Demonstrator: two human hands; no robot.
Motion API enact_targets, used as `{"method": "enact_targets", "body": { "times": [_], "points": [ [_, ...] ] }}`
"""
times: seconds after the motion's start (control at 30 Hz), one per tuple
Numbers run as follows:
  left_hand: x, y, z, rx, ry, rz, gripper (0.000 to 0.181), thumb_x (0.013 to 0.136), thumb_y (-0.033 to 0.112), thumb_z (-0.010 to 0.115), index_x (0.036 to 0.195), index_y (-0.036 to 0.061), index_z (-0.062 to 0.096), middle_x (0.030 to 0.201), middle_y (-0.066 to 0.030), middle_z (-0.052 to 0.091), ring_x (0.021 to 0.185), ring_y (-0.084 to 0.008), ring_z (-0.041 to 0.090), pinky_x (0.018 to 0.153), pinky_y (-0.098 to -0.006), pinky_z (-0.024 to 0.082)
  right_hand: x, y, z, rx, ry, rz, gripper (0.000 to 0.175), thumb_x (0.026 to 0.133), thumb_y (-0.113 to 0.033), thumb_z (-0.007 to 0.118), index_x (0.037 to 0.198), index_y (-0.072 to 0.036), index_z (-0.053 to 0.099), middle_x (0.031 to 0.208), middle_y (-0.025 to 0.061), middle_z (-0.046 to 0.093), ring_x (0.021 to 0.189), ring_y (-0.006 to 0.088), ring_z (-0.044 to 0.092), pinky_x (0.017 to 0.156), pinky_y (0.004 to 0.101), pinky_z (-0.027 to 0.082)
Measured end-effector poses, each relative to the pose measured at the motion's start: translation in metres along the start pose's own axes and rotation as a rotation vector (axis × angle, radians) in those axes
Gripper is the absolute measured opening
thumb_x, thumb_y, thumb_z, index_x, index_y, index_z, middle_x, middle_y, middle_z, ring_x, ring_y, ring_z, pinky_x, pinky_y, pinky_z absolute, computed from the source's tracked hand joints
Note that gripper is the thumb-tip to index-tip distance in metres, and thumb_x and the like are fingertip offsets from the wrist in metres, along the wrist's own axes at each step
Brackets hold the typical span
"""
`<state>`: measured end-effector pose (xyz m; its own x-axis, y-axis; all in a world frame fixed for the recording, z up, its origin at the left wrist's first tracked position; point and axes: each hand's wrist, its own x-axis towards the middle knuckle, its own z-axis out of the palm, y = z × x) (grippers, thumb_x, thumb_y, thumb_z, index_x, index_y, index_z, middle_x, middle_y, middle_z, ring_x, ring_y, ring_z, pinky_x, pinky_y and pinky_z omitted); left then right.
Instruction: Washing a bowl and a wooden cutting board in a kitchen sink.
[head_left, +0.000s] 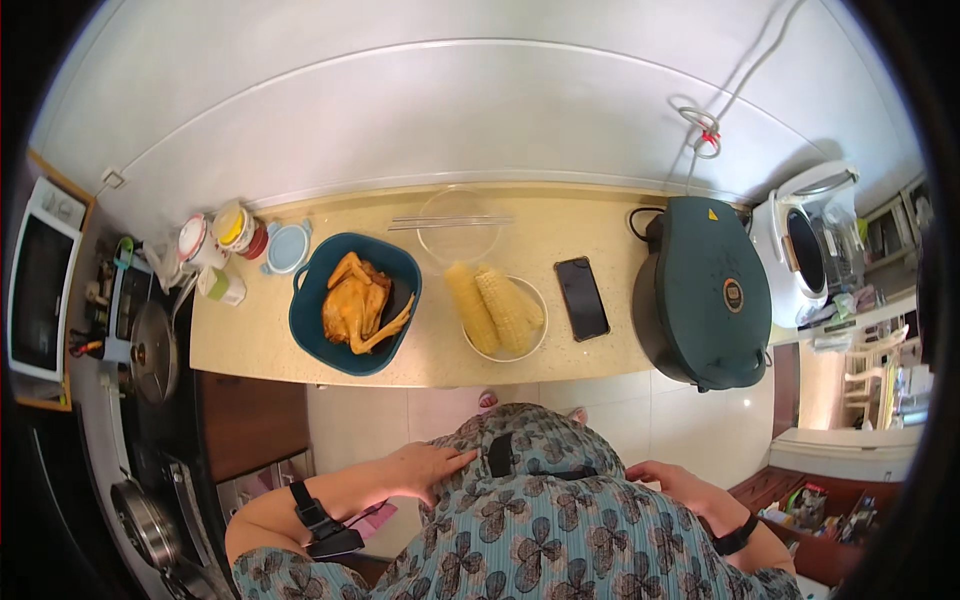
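My left hand (433, 468) lies against the front of my patterned garment (540, 525), fingers apart and holding nothing. On the other side, my right hand (667, 481) touches the garment's edge; its fingers are partly bent and nothing shows in them. Before me on the counter (247, 330), a whole browned chicken (358, 304) rests in a teal plastic basin (301, 330). Right of it, several corn cobs (504, 311) lie in a white bowl (541, 337), two sticking out over its far rim. Metal chopsticks (450, 223) lie across a clear round lid (457, 251). A smartphone (583, 298) has its screen dark.
A closed dark green electric griddle (712, 292) stands at the right, beside a white rice cooker (776, 262) with its lid up. Jars (201, 241) and a blue-lidded container (287, 247) sit at the far left. A lidded pan (154, 352) is on the stove. An open drawer (817, 517) is behind right.
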<state>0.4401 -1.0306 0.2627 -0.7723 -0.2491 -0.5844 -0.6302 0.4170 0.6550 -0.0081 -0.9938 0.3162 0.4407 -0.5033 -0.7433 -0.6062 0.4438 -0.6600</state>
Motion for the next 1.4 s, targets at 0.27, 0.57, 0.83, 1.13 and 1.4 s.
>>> {"method": "enact_targets", "body": {
  "times": [0.27, 0.57, 0.83, 1.13, 1.4],
  "points": [
    [0.067, -0.077, -0.025, -1.042, 0.418, -0.222, 0.078, 0.082, 0.028, 0.067, 0.141, 0.0031, 0.021, 0.119, -0.0185, 0.052, 0.101, -0.0266, 0.06, 0.085, -0.0356, 0.05, 0.023, -0.015, 0.01, -0.011, 0.35, -0.081, 0.022, 0.087, -0.013, 0.058, 0.108, -0.006, 0.061, 0.1, 0.0076, 0.066, 0.09, 0.0186, 0.062, 0.079, 0.0299, 0.049],
    [0.178, -0.052, -0.042, -1.849, 1.126, -0.396, 0.06, 0.084, 0.004, 0.056, 0.128, 0.0044, 0.016, 0.12, -0.0202, 0.04, 0.09, -0.034, 0.061, 0.072, -0.0401, 0.058, 0.018, -0.003, 0.028, -0.034, 0.427, -0.087, 0.023, 0.086, -0.016, 0.059, 0.107, -0.008, 0.061, 0.1, 0.0087, 0.065, 0.088, 0.0215, 0.063, 0.075, 0.0318, 0.05],
    [0.181, -0.057, -0.047, -1.849, 1.312, -0.47, 0.054, 0.086, 0.0, 0.046, 0.13, 0.0073, 0.016, 0.125, -0.0214, 0.038, 0.101, -0.0366, 0.057, 0.069, -0.0437, 0.059, 0.012, 0.014, 0.032, -0.092, 0.519, -0.145, 0.023, 0.085, -0.018, 0.058, 0.106, -0.01, 0.061, 0.097, 0.0106, 0.064, 0.087, 0.027, 0.062, 0.075, 0.0352, 0.05],
    [0.155, -0.03, -0.022, -1.619, 1.4, -0.405, 0.047, 0.089, 0.004, 0.041, 0.127, 0.0019, 0.014, 0.125, -0.027, 0.038, 0.097, -0.0403, 0.059, 0.069, -0.0451, 0.06, -0.001, 0.043, 0.022, -0.005, 0.577, -0.149, 0.022, 0.085, -0.018, 0.059, 0.105, -0.009, 0.061, 0.096, 0.0106, 0.064, 0.087, 0.0275, 0.062, 0.075, 0.0347, 0.05],
    [0.131, 0.042, -0.046, -1.424, 1.198, -0.313, 0.046, 0.089, 0.005, 0.043, 0.127, 0.004, 0.018, 0.12, -0.0228, 0.045, 0.096, -0.0353, 0.062, 0.067, -0.0409, 0.06, 0.003, 0.034, -0.019, 0.047, 0.662, -0.297, 0.026, 0.085, -0.017, 0.058, 0.108, -0.005, 0.06, 0.102, 0.0126, 0.063, 0.089, 0.0253, 0.063, 0.077, 0.0338, 0.05]
  ]
}}
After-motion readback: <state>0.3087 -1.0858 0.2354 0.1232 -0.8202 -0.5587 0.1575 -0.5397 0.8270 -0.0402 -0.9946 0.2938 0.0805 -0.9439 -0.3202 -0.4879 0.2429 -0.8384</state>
